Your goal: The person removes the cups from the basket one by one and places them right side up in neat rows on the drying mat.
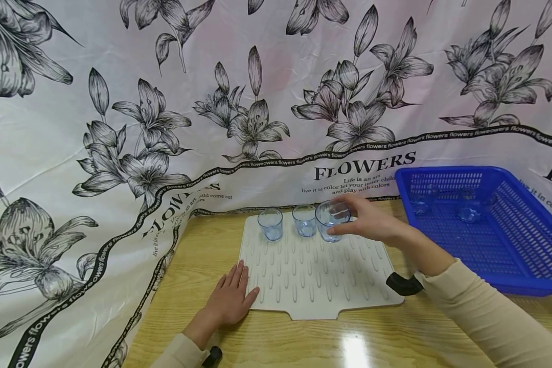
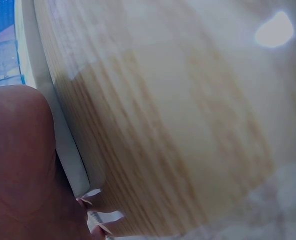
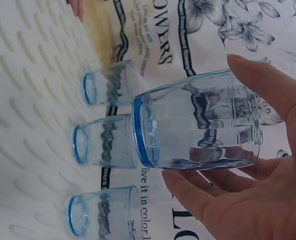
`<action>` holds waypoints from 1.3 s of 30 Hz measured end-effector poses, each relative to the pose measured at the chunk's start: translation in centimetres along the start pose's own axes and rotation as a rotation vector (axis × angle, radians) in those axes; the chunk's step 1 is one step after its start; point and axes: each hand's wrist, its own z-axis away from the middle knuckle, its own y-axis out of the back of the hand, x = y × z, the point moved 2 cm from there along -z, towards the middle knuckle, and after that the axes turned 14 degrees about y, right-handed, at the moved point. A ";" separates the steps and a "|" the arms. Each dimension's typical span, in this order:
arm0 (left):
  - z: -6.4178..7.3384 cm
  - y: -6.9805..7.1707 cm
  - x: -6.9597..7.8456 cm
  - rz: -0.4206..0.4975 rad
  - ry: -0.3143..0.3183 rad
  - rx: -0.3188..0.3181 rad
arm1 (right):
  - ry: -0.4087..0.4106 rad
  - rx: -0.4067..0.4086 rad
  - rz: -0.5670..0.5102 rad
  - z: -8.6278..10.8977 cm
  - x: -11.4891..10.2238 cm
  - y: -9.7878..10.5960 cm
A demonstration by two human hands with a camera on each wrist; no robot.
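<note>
My right hand (image 1: 365, 220) grips a clear blue-tinted drinking glass (image 3: 198, 125) between thumb and fingers, upright, above the back part of a white ridged mat (image 1: 299, 276). On the mat's back part stand a left glass (image 1: 270, 225) and a middle glass (image 1: 304, 221). A third standing glass (image 3: 102, 212) shows in the right wrist view; the head view does not show it distinctly beside the held one. My left hand (image 1: 230, 296) lies with fingers extended at the mat's left edge, over the wooden table (image 1: 188, 260). Mostly its skin fills the left wrist view's lower left.
To the right is a blue plastic basket (image 1: 510, 240) with glasses (image 1: 469, 210) in its back left part. A white flower-printed cloth (image 1: 257, 184) hangs behind and at the left of the table. The mat has a tab at its front edge.
</note>
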 end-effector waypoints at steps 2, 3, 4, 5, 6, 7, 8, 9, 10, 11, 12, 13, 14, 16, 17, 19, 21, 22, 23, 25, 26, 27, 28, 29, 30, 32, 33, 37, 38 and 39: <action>0.0 0.0 0.0 -0.001 0.002 0.000 | -0.003 -0.004 -0.019 -0.4 0.0 -0.4; 0.0 0.1 0.0 -0.002 0.003 0.001 | -0.003 -0.007 -0.028 -0.5 0.0 -0.6; 0.0 0.1 0.0 -0.003 0.004 0.001 | -0.005 -0.010 -0.028 -0.7 -0.1 -0.8; 0.1 0.1 0.0 -0.003 0.005 0.001 | -0.007 -0.014 -0.031 -0.8 -0.2 -0.9; 0.1 0.1 0.0 -0.003 0.005 0.001 | -0.009 -0.016 -0.031 -1.0 -0.2 -1.1; 0.1 0.1 0.0 -0.001 0.006 -0.001 | -0.009 -0.016 -0.028 -1.1 -0.3 -1.3; 0.1 0.1 0.0 0.001 0.007 -0.001 | -0.007 -0.017 -0.028 -1.2 -0.3 -1.4; 0.2 0.2 0.0 0.001 0.007 -0.002 | -0.007 -0.016 -0.023 -1.4 -0.3 -1.6; 0.2 0.2 0.0 0.001 0.008 -0.003 | -0.006 -0.016 -0.023 -1.5 -0.3 -1.7; 0.3 0.3 0.1 0.002 0.009 -0.003 | -0.003 -0.015 -0.027 -1.6 -0.3 -1.9; 0.3 0.3 0.1 0.003 0.009 -0.004 | -0.001 -0.013 -0.026 -1.7 -0.3 -2.1; 0.4 0.3 0.1 0.002 0.011 -0.005 | 0.002 -0.014 -0.033 -1.9 -0.3 -2.2; 0.4 0.3 0.1 0.001 0.012 -0.007 | 0.004 -0.016 -0.045 -2.0 -0.3 -2.4; 0.4 0.3 0.1 0.000 0.016 -0.011 | 0.008 -0.018 -0.054 -2.2 -0.2 -2.7; 0.3 0.3 0.1 0.000 0.018 -0.012 | 0.009 -0.020 -0.057 -2.3 -0.2 -2.9; 0.3 0.3 0.1 -0.001 0.020 -0.012 | 0.003 -0.026 -0.071 -2.5 -0.1 -3.2; 0.2 0.3 0.1 -0.003 0.019 -0.008 | -0.004 -0.033 -0.077 -2.6 0.1 -3.5; 0.2 0.2 0.1 -0.004 0.018 -0.005 | -0.009 -0.039 -0.080 -2.7 0.2 -3.8; 0.2 0.2 0.1 -0.004 0.016 -0.001 | -0.012 -0.043 -0.087 -2.7 0.3 -4.0; 0.2 0.2 0.0 -0.002 0.012 0.005 | -0.018 -0.052 -0.090 -2.9 0.4 -4.6; 0.3 0.2 0.0 0.000 0.011 0.008 | -0.019 -0.058 -0.091 -3.0 0.5 -4.8; 0.3 0.2 0.0 0.003 0.009 0.010 | -0.023 -0.061 -0.094 -3.1 0.6 -5.1; 0.3 0.2 0.0 0.005 0.009 0.012 | -0.024 -0.067 -0.093 -3.1 0.6 -5.4; 0.3 0.2 0.0 0.006 0.008 0.014 | -0.026 -0.071 -0.092 -3.2 0.7 -5.7; 0.4 0.2 0.0 0.006 0.008 0.016 | -0.025 -0.077 -0.091 -3.3 0.8 -6.0; 0.5 0.3 0.2 0.002 0.009 0.015 | -0.022 -0.082 -0.093 -3.5 1.0 -6.5; 0.5 0.4 0.2 -0.001 0.012 0.010 | -0.023 -0.081 -0.094 -3.7 1.2 -6.7; 0.9 1.2 0.7 0.016 0.013 -0.014 | -0.013 -0.078 -0.110 -4.1 1.6 -7.6; 0.9 1.3 0.8 0.025 0.014 -0.021 | -0.014 -0.079 -0.116 -4.2 1.8 -7.8; 1.0 1.5 0.9 0.033 0.011 -0.023 | -0.013 -0.082 -0.121 -4.4 1.9 -8.1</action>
